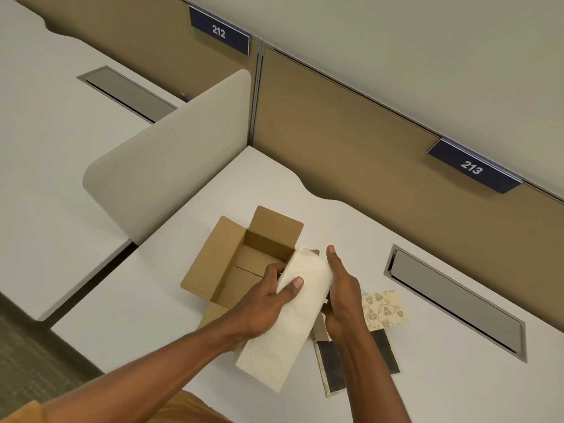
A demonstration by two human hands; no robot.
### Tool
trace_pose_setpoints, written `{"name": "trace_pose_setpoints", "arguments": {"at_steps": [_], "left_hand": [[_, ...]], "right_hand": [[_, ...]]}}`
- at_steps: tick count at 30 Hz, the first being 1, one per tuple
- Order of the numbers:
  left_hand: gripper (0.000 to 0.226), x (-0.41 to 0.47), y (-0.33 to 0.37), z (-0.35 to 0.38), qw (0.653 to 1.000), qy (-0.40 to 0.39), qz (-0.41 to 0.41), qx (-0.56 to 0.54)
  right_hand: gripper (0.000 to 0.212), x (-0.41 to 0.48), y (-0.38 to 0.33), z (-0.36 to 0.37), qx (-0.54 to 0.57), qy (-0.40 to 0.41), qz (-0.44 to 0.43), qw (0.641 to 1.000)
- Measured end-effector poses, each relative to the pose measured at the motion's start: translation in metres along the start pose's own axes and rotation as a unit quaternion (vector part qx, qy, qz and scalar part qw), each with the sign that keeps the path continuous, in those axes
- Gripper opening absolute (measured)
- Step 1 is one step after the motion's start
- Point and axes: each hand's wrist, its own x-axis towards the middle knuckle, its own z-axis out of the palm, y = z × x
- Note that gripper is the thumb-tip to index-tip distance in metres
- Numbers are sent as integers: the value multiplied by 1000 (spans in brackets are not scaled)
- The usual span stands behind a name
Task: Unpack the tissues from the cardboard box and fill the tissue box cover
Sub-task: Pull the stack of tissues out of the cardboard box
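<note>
Blue partition sign (pixel 219 32) reads "212"; another blue sign (pixel 472 167) reads "213"

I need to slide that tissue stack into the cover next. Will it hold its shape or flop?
Probably floppy: the tissue stack is soft folded paper and seems to bend between the left hand and right hand. Likely light. Its layers may fan apart, so supporting both ends seems wise.

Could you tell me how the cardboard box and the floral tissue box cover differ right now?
The cardboard box is plain brown; the tissue box cover is cream with a leaf pattern. The cardboard box stands open and looks empty; the tissue box cover lies flat, partly hidden behind the right hand. Both rest on the white desk.
</note>
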Motion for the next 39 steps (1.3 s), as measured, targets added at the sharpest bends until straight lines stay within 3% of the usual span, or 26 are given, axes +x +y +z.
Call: {"name": "trace_pose_setpoints", "arguments": {"at_steps": [4,7,11,14,21,23,27,29,33,35,37,39], "left_hand": [[79,1,2,-1,1000,10,-2,-5],[76,4,0,-3,1000,17,-4,-4],[59,7,-4,-4,1000,16,-7,-9],[59,8,-5,-5,1000,19,-11,5],[56,11,-1,-4,999,33,-12,-12],[54,13,3,-1,999,40,-5,-19],[48,13,13,10,998,49,12,-34],[51,13,19,19,998,49,23,-26],[67,10,32,35,992,71,58,90],[81,5,36,41,985,61,79,137],[107,-1,37,46,968,48,125,212],[121,-4,34,49,935,29,201,291]], "right_hand": [[64,-4,3,3,39,17,-1,999],[85,-12,9,5,64,-15,0,998],[75,-13,10,10,22,8,-20,1000],[66,-9,11,11,31,20,-22,999],[105,-25,24,4,129,7,26,991],[97,-35,35,4,131,-15,25,991],[55,-43,58,4,163,-54,9,985],[51,-41,65,2,171,-54,-6,984],[60,-36,71,-8,231,-46,-15,972],[53,-36,71,-15,303,-57,-20,951],[42,-38,69,-26,358,-45,-12,932],[48,-35,72,-36,383,-15,-3,924]]}}
